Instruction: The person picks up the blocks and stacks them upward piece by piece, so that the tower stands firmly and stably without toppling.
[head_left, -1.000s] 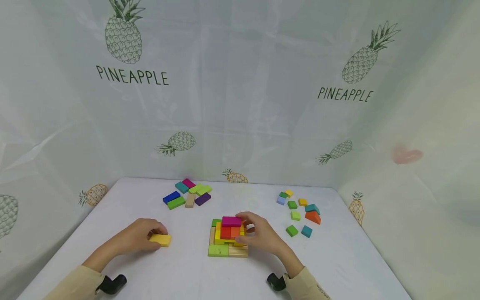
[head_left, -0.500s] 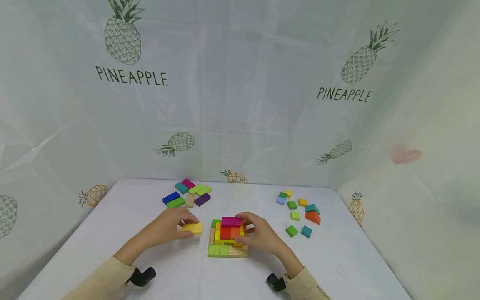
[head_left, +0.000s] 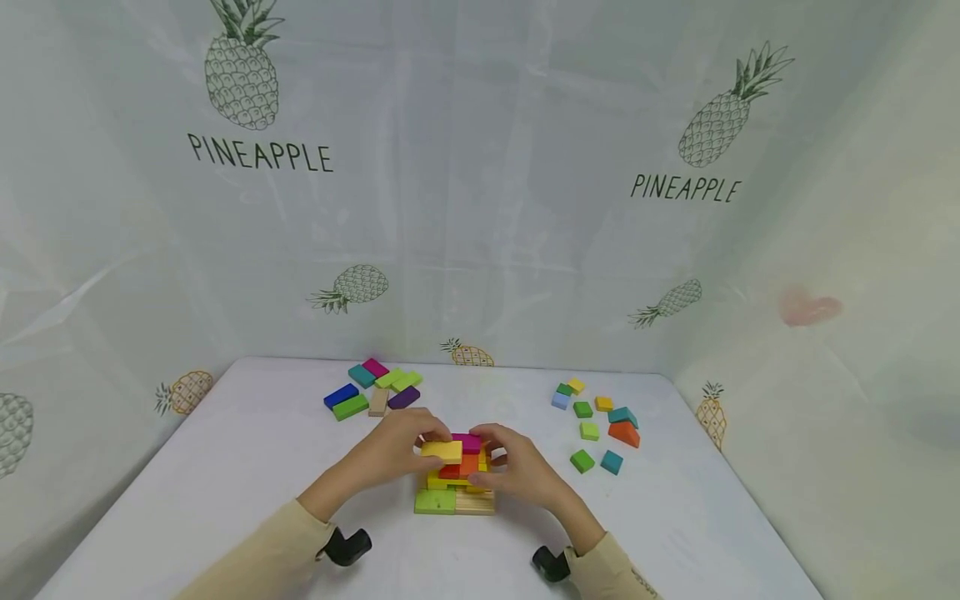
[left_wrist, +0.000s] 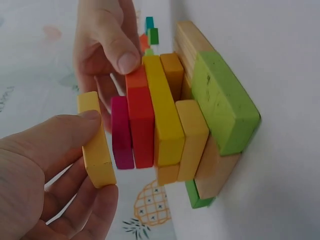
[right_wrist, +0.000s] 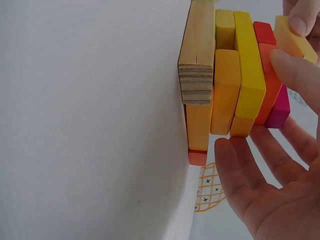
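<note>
My left hand (head_left: 392, 450) pinches a light yellow block (left_wrist: 98, 152) between thumb and fingers, just over the front left of a layered stack of wooden blocks. A magenta block (head_left: 469, 443) tops the stack. Beneath it lie red (left_wrist: 142, 130) and orange (right_wrist: 271, 82) blocks, then yellow ones. The base shows a green block (head_left: 435, 502) and a bare wood block (head_left: 475, 502). My right hand (head_left: 521, 471) holds the stack's right side, its thumb on the orange block and its fingers behind. In the left wrist view, a gap separates the light yellow block from the magenta one.
On the white table (head_left: 247, 467), several rectangular blocks lie at the back left, among them a blue one (head_left: 341, 396) and a purple one (head_left: 404, 397). Smaller blocks and an orange triangular block (head_left: 624, 434) are scattered at the right. A pineapple-print curtain (head_left: 480, 208) surrounds the table.
My left hand has carried the light yellow block rightward from the table's left side to over the stack. My right hand has stayed at the stack's right side.
</note>
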